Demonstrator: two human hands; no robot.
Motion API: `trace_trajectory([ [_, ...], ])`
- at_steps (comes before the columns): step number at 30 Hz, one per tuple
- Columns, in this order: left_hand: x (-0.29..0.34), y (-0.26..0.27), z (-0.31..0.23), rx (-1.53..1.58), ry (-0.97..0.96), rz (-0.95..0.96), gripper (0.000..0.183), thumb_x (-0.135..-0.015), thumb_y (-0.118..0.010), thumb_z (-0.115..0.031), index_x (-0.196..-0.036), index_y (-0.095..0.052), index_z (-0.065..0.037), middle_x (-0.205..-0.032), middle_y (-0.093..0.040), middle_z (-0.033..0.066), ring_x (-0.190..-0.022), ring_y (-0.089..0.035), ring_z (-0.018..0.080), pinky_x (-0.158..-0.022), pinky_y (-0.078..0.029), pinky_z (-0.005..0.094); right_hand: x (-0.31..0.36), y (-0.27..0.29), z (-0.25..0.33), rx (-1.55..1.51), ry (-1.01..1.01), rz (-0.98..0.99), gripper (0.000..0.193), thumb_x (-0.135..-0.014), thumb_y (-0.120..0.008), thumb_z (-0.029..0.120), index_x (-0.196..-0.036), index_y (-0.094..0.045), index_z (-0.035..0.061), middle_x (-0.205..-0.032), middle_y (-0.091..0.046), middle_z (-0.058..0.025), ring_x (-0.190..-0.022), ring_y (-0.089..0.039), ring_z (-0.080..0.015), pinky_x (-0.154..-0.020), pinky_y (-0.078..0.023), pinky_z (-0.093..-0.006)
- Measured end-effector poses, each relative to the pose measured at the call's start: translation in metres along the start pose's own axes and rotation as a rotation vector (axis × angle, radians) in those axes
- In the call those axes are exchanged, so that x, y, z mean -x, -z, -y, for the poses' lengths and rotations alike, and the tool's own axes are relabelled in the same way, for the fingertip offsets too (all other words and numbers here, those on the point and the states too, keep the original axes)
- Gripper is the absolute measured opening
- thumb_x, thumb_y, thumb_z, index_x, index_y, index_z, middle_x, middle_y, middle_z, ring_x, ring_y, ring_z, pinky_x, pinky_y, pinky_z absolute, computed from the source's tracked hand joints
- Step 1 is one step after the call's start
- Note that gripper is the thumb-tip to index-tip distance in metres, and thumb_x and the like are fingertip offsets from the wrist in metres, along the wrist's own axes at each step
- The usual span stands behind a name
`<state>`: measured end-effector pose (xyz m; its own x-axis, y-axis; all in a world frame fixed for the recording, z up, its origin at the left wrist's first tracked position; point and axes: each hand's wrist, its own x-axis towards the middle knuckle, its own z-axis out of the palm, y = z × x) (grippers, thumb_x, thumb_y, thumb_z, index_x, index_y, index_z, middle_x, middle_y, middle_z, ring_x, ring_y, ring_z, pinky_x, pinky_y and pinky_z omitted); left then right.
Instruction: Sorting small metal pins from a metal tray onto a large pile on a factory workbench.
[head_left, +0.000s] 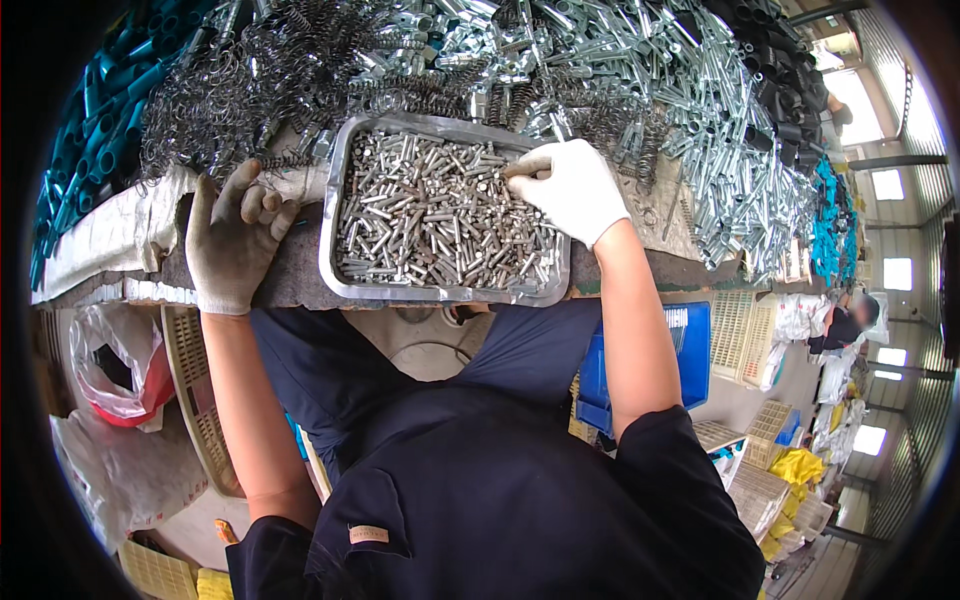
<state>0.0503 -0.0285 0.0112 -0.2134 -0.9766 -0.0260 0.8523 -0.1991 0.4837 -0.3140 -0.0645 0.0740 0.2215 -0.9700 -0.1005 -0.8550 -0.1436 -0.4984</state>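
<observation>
A metal tray point(327, 235) full of short silvery metal pins point(430, 215) sits at the bench's near edge. My right hand point(575, 188), in a white glove, reaches over the tray's far right part. Its thumb and fingertips are pinched together at the pins; what they hold, if anything, is too small to make out. To the left of the tray my left hand point(235, 240) is raised in a grey-stained glove. Its thumb and index finger stand apart, the other fingers are bent, and nothing shows in it.
Dark coil springs point(270, 85) and shiny metal tubes point(620, 60) heap up behind the tray. Teal tubes point(110, 120) lie at the left, black parts point(770, 70) at far right. Below the bench are a blue bin point(690, 345) and a cream crate point(190, 380). Another person point(845, 325) is far right.
</observation>
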Motion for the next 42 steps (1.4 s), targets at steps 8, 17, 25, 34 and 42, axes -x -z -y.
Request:
trace_trajectory([
  [8,-0.001,0.000,0.000,0.011,0.010,0.028,0.057,-0.102,-0.035,-0.044,-0.125,-0.050,0.006,-0.075,-0.048,0.0064,-0.089,-0.058,0.0247,-0.096,-0.048,0.0458,0.007,-0.011,-0.007,-0.096,0.040,-0.075,0.022,-0.080,-0.064,0.021,-0.092,-0.073,0.0058,-0.084,-0.071,-0.0101,-0.077,-0.067,-0.0189,-0.074,-0.052,-0.0294],
  [17,0.000,0.001,0.000,0.021,0.018,0.008,0.059,-0.102,-0.031,-0.045,-0.126,-0.049,0.006,-0.076,-0.048,0.0073,-0.092,-0.058,0.0269,-0.098,-0.045,0.0468,0.048,0.004,-0.012,-2.021,-0.073,0.241,0.020,-0.093,-0.045,0.017,-0.075,-0.038,0.0105,-0.069,-0.030,0.0025,-0.049,-0.025,-0.0065,-0.036,-0.019,-0.0210],
  [25,-0.001,0.002,0.000,0.027,0.008,0.065,0.059,-0.102,-0.032,-0.045,-0.125,-0.049,0.006,-0.078,-0.052,0.0087,-0.093,-0.059,0.0277,-0.098,-0.046,0.0468,0.067,-0.001,0.004,-0.947,-0.309,-0.048,0.022,-0.089,-0.060,0.015,-0.095,-0.070,-0.0043,-0.068,-0.059,0.0000,-0.055,-0.048,-0.0030,-0.049,-0.035,-0.0180],
  [34,-0.001,0.003,-0.001,0.030,0.014,0.076,0.058,-0.102,-0.032,-0.044,-0.124,-0.050,0.006,-0.077,-0.050,0.0080,-0.092,-0.058,0.0275,-0.098,-0.045,0.0468,0.057,-0.011,-0.006,-0.330,-0.152,-0.290,0.018,-0.078,-0.068,0.012,-0.095,-0.075,0.0085,-0.088,-0.072,-0.0090,-0.080,-0.069,-0.0176,-0.076,-0.053,-0.0293],
  [42,-0.001,0.002,0.000,0.033,0.016,0.051,0.058,-0.102,-0.032,-0.045,-0.124,-0.050,0.006,-0.076,-0.048,0.0073,-0.091,-0.057,0.0265,-0.099,-0.044,0.0459,0.038,0.000,0.005,0.201,-0.020,-0.141,0.021,-0.080,-0.060,0.022,-0.094,-0.075,0.0165,-0.093,-0.070,-0.0084,-0.089,-0.066,-0.0271,-0.081,-0.051,-0.0386],
])
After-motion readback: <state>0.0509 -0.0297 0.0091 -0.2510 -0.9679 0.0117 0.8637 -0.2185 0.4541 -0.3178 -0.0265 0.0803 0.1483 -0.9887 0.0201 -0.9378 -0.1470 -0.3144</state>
